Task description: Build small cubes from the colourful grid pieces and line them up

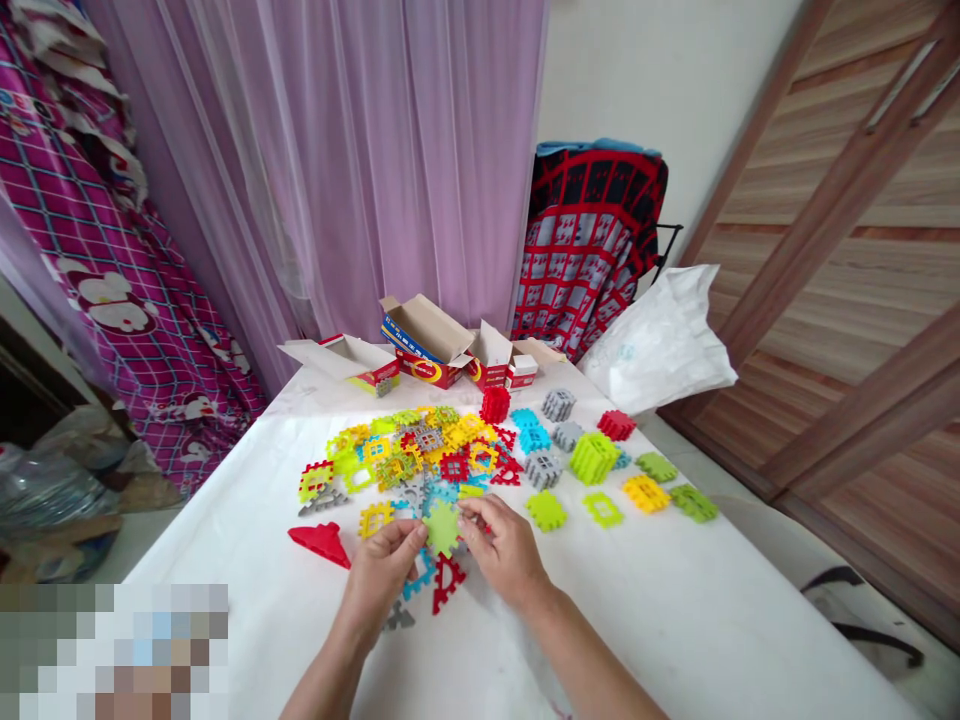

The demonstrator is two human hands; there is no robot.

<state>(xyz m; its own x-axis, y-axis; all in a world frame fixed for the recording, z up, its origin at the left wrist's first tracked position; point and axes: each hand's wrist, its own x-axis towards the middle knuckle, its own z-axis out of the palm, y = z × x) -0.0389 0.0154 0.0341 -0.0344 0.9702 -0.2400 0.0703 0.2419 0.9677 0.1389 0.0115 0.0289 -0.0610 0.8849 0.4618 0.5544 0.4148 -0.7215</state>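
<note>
A light green interlocking toy tile (443,529) with notched edges is held up between my two hands. My left hand (382,570) pinches its left edge, thumb in front. On the other side, my right hand (504,553) has thumb and fingertips closed at its right edge. Below and behind the tile lie a red triangular piece (448,584), a blue piece (420,575) and a grey piece (399,616), partly hidden by my left hand. A loose pile of yellow, green, red, grey and blue tiles (405,455) spreads just beyond my hands.
Stacks of like tiles stand to the right, among them a green stack (595,459) and a grey stack (543,470). A red piece (321,542) lies at left. Open cardboard boxes (427,340) line the white table's (675,620) far edge, near a white bag (660,340).
</note>
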